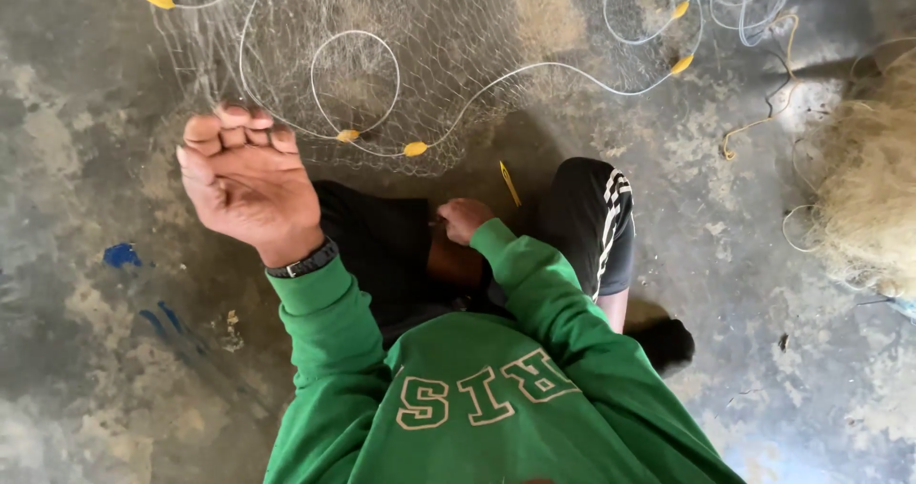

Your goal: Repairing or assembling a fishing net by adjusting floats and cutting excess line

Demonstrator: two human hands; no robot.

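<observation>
floor [86, 350]: grey concrete, worn | paint spot [121, 254]: blue, on floor at left | heap of netting [873, 198]: pale, tangled, at right edge

Left hand [246, 180] lifts fishing net [382, 54]; right hand [464, 220] holds yellow needle [510, 183].

No packages, labels, signs or screens here (none in view).
</observation>
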